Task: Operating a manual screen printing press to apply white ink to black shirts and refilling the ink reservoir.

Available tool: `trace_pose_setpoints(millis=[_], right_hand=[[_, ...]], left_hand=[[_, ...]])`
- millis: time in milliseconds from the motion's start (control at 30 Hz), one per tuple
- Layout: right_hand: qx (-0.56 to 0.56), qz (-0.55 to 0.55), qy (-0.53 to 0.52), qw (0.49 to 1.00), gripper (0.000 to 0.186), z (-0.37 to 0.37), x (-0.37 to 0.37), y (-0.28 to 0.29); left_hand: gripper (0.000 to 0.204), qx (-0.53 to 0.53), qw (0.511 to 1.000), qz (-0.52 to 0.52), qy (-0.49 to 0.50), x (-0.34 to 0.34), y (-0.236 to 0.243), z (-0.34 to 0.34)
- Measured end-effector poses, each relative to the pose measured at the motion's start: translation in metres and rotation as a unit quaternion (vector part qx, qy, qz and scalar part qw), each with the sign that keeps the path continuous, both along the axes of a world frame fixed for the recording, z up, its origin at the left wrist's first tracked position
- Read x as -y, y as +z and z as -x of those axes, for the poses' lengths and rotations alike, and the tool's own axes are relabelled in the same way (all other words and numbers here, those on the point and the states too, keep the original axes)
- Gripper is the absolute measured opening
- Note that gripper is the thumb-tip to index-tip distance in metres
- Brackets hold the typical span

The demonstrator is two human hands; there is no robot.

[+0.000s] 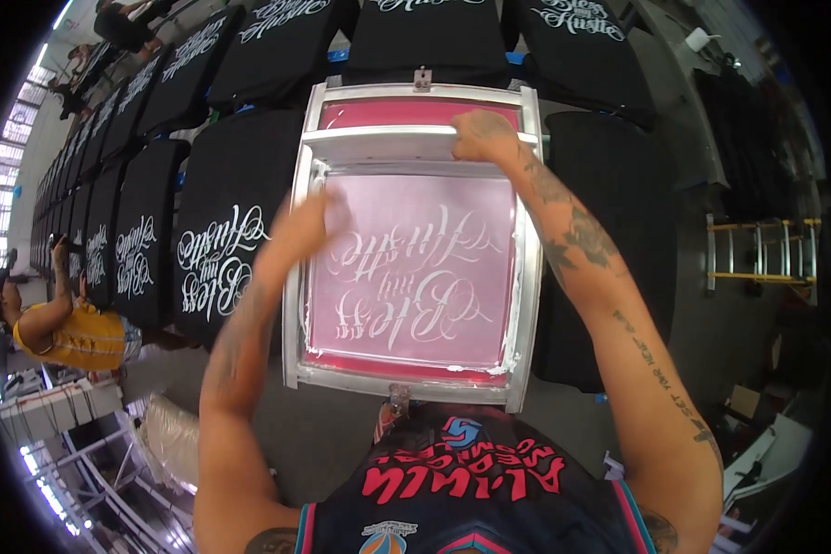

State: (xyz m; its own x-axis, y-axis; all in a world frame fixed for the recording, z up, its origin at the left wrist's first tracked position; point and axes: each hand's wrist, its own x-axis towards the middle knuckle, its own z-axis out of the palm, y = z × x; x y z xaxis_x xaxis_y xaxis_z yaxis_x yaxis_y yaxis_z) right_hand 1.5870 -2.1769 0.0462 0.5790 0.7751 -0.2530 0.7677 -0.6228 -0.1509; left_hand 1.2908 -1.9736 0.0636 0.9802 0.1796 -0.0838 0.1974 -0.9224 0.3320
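Note:
A silver-framed screen point(411, 374) with pink mesh and pale script lettering point(402, 277) lies in front of me, with white ink along the mesh's edges. A long metal squeegee point(379, 138) spans its upper part. My right hand point(483, 136) has its fingers wrapped round the squeegee near its right end. My left hand point(314, 217), smeared by motion, hovers at the screen's left side, below the squeegee's left end; whether it is open or closed I cannot tell.
Black shirts point(222, 185) with white script stretch on platens at left and behind; a plain black one point(586, 249) is at right. A person in yellow point(88, 337) works at far left, others point(125, 28) farther back. A yellow ladder point(762, 282) stands at right.

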Motion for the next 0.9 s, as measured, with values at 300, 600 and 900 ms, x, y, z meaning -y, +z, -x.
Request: trace_pose_setpoints(millis=[300, 600, 900], right_hand=[[-0.009, 0.028, 0.039, 0.999, 0.045, 0.0, -0.015, 0.011], [-0.046, -0.028, 0.053, 0.997, 0.055, 0.024, -0.024, -0.01], [-0.069, -0.021, 0.023, 0.997, 0.042, 0.172, 0.045, -0.016]], left_hand=[[0.064, -0.297, 0.792, 0.495, 0.2, 0.218, -0.107, 0.269], [0.06, -0.11, 0.822, 0.487, 0.274, 0.256, -0.111, 0.297], [0.061, -0.081, 0.831, 0.529, 0.156, 0.232, -0.126, 0.29]])
